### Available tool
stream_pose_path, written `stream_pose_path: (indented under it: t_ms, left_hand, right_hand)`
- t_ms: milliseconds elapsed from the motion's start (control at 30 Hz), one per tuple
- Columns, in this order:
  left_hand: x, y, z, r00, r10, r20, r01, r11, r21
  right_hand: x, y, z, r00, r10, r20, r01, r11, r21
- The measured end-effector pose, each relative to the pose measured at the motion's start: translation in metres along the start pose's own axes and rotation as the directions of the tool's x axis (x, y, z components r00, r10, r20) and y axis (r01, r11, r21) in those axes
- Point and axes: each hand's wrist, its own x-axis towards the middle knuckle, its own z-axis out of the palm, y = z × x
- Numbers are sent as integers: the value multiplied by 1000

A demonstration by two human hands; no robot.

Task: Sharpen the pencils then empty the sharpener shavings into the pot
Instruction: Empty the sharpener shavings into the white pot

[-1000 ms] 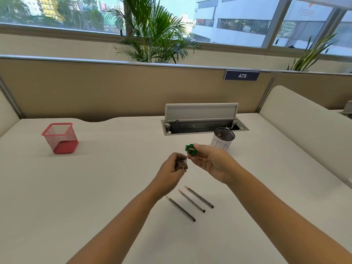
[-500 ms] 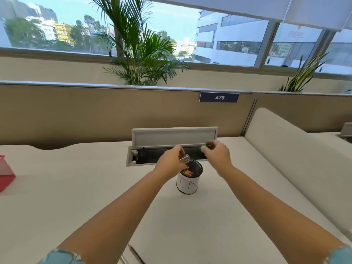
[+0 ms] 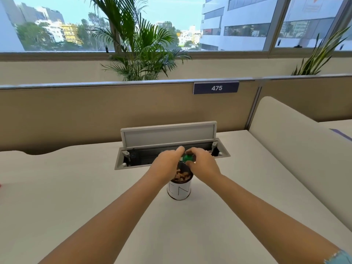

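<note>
At a cream office bench (image 3: 76,187), a person's left hand (image 3: 165,162) and right hand (image 3: 202,165) meet directly above a small white pot (image 3: 179,190) with black line markings, its dark mouth showing brown pencil shavings (image 3: 182,176). The left hand's grip is curled, though what it holds is hidden behind the knuckles, while the right hand's grip pinches the green sharpener (image 3: 187,157), held between both hands just over the pot's far rim. Behind them the bench's cable tray (image 3: 171,149) stands with its lid raised, and a "475" sign (image 3: 216,88) hangs on the partition to the right.
</note>
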Motion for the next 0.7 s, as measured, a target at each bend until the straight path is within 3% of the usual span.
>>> stream_pose_path:
  t_ms: [133,233,267,333,367,400,433,500,533,700]
  left_hand:
    - [-13,-5,-4,988,24,-156,-33,998,-53]
    - [-20,-4,-6,986,129,-108,-129,992,-1]
    - [-21,-4,-8,980,129,-151,-132,991,-8]
    - [-19,-4,-13,950,49,-309,-89,989,-116]
    - [-17,-5,-14,936,-70,-346,-5,978,-210]
    - [-15,-5,-16,921,-230,-314,110,927,-358]
    - [-13,-5,-18,894,-404,-195,241,799,-551]
    - [-10,-4,-22,797,-588,136,412,366,-834]
    - [-7,-5,-23,761,-608,228,451,242,-859]
    - [10,-2,-28,686,-610,396,601,168,-782]
  right_hand:
    - [2,1,2,1000,15,12,-15,1000,28]
    - [2,0,3,999,27,29,-28,999,38]
    - [3,-2,3,999,30,36,-31,999,42]
    - [5,-3,1,997,52,56,-56,996,70]
    - [6,-3,0,993,82,79,-92,988,120]
    - [7,-5,-2,985,123,117,-145,968,204]
    - [8,-6,-5,972,163,170,-209,930,303]
    - [10,-9,-11,940,205,274,-313,839,445]
    - [11,-10,-14,929,207,308,-338,814,473]
    - [12,-19,-21,912,136,387,-335,792,511]
